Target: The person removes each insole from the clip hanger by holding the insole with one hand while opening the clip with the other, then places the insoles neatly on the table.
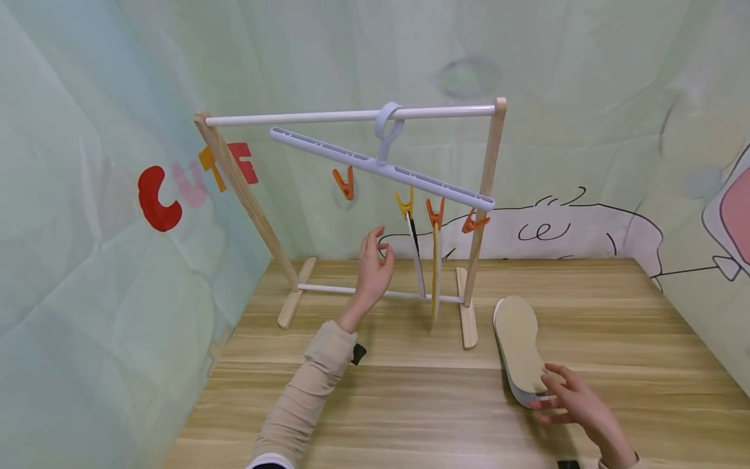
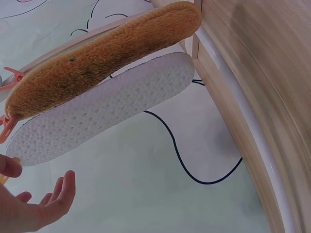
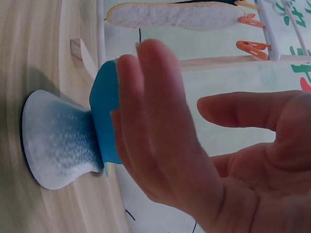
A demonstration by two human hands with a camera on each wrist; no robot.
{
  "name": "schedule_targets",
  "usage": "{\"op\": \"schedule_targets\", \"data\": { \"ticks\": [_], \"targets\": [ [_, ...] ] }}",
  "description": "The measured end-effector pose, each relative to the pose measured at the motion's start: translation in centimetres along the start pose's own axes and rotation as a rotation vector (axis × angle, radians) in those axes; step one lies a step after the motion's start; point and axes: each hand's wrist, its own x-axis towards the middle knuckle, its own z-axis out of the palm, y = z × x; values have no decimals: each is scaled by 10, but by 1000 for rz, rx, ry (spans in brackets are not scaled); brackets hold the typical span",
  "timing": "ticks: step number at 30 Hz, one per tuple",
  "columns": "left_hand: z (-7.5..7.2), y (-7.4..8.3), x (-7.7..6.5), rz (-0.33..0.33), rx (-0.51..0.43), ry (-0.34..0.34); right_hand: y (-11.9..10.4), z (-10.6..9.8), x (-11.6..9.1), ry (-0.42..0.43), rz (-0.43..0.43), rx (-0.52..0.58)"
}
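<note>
My left hand [image 1: 375,270], fingers loosely bent with nothing between them, is raised left of two hanging insoles. One is white and dimpled [image 2: 107,109], held by a yellow clip [image 1: 404,206]. Beside it hangs an insole with brown fleece [image 2: 102,60], in an orange clip [image 1: 435,215]. My right hand [image 1: 580,404] is at the near end of a beige-topped insole [image 1: 518,339] lying over another on the table; whether it touches is unclear. In the right wrist view the thumb stands apart from the fingers, which partly hide a blue surface [image 3: 104,107] beside a dimpled insole [image 3: 56,141].
A white hanger [image 1: 381,166] hangs slanted from the rail [image 1: 299,118] of a wooden-legged rack. Two more orange clips, one at left [image 1: 346,184] and one at right [image 1: 475,223], hang from it without insoles. Printed curtains surround the wooden table [image 1: 410,404].
</note>
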Motion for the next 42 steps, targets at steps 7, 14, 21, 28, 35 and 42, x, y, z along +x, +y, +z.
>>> {"op": "schedule_targets", "data": {
  "ticks": [7,14,21,28,35,42],
  "targets": [
    [0,-1,-1,1,-2,4,6,0,-1,-25,0,-23],
    [0,-1,-1,10,3,3,8,-1,-1,-28,14,-43],
    [-2,0,-1,9,3,3,10,-1,-2,-20,25,-51],
    [-2,0,-1,15,9,9,10,-2,-3,-22,24,-58],
    [-1,0,-1,11,14,12,8,-2,-3,-33,18,-65],
    [-2,1,0,23,39,20,5,-1,1,40,-24,-155]
  ]
}}
